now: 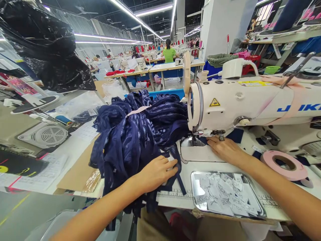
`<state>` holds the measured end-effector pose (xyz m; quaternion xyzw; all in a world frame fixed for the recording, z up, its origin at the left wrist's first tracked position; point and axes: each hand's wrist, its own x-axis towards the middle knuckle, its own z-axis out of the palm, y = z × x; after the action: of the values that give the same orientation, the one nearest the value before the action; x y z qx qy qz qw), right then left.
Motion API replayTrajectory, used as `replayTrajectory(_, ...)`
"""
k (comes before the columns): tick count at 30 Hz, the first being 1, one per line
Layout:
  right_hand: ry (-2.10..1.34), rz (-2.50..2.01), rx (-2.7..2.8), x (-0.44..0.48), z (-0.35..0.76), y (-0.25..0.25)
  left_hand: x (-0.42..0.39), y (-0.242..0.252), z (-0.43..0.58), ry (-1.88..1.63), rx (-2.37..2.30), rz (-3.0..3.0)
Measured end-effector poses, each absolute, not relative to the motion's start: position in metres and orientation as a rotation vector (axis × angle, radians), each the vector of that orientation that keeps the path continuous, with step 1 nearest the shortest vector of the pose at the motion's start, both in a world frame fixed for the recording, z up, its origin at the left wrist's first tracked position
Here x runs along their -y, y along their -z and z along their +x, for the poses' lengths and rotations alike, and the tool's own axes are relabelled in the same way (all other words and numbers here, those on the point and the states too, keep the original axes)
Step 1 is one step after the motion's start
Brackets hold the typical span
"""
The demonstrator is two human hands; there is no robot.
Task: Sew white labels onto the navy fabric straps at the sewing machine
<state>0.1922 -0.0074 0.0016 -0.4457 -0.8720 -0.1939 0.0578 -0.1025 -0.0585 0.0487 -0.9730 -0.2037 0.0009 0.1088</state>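
A heap of navy blue lace fabric (132, 134) lies on the sewing table left of a cream JUKI sewing machine (245, 100). My left hand (156, 172) rests on the near edge of the heap, fingers curled over a navy strap. My right hand (224, 149) lies flat on the machine bed just under the needle area (220, 134), fingers stretched out and pressing a small navy piece toward the presser foot (193, 140).
A metal tray (227, 194) of several white printed labels sits at the table's front edge. A roll of pink tape (284, 164) lies to the right. Papers and cardboard (77, 170) lie left of the fabric. Black plastic (47, 43) hangs at upper left. Other workers sit at distant tables.
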Motion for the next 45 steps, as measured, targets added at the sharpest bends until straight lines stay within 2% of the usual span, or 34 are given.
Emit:
replayTrajectory(4, 0.613, -1.293, 2.627, 0.016, 0.195, -0.004, 0.06, -0.04, -0.094, 0.031, 0.473, -2.867)
replayTrajectory(14, 0.49, -1.389, 2.439, 0.06, 0.25, -0.003, 0.047, -0.019, -0.066, 0.196, 0.494, -2.888)
replayTrajectory(19, 0.138, -1.265, 2.407, 0.084, 0.245, -0.023, 0.049, -0.026, -0.057, 0.155, 0.551, -2.929)
replayTrajectory(23, -0.127, -1.161, 2.444, 0.101, 0.22, -0.034, 0.057, -0.042, -0.053, -0.055, 0.576, -2.941)
replayTrajectory(26, -0.157, -1.158, 2.473, 0.103, 0.202, -0.031, 0.061, -0.048, -0.053, -0.176, 0.602, -2.877)
replayTrajectory(30, -0.097, -1.213, 2.498, 0.098, 0.19, -0.017, 0.058, -0.043, -0.06, -0.147, 0.635, -2.837)
replayTrajectory(33, -0.14, -1.257, 2.46, 0.098, 0.189, -0.009, 0.053, -0.038, -0.067, 0.042, 0.734, -2.881)
replayTrajectory(38, -0.342, -1.233, 2.241, 0.103, 0.186, -0.015, 0.047, -0.044, -0.057, 0.758, 1.036, -3.104)
replayTrajectory(45, -0.615, -1.267, 1.795, 0.098, 0.188, -0.029, 0.02, -0.033, -0.018, 1.461, 1.782, -3.262)
